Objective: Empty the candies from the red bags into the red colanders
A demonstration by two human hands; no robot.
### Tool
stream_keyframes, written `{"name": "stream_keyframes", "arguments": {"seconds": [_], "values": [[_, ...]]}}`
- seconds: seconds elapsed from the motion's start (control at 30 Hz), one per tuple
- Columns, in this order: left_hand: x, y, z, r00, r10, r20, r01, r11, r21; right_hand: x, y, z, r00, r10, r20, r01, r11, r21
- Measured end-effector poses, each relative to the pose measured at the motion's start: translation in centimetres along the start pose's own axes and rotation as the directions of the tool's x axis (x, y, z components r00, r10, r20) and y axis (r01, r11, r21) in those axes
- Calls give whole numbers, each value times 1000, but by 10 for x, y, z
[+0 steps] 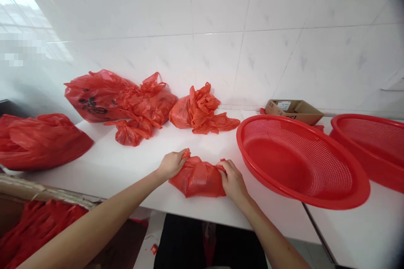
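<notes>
A red plastic bag [200, 178] rests near the front edge of the white table, filled with something I cannot make out. My left hand [173, 163] is closed on a gathered handle at the bag's left end. At the other end, my right hand [232, 180] grips the opposite handle. The bag's top is drawn out between both hands. Behind it sits a knotted red bag [192, 111], and a smaller tied red bag [132, 130] lies to the left of that one.
A large red plastic basket [274, 164] stands at right, with another red basket [372, 143] beyond it. An open cardboard box [293, 111] is by the wall. Bulky red bags [97, 101] sit at back left. A carton [47, 191] of red bags stands lower left.
</notes>
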State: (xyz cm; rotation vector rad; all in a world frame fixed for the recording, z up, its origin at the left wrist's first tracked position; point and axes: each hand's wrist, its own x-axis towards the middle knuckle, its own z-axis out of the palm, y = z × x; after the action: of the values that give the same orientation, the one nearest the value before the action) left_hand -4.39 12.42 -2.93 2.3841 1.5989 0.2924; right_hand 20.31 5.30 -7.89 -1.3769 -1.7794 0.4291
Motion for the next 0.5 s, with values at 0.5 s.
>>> {"name": "stream_keyframes", "arguments": {"seconds": [0.5], "values": [[14,-28,30,1000,-4,-13,7,976,216,12,24,17,999,12,36,3,914,-406]]}}
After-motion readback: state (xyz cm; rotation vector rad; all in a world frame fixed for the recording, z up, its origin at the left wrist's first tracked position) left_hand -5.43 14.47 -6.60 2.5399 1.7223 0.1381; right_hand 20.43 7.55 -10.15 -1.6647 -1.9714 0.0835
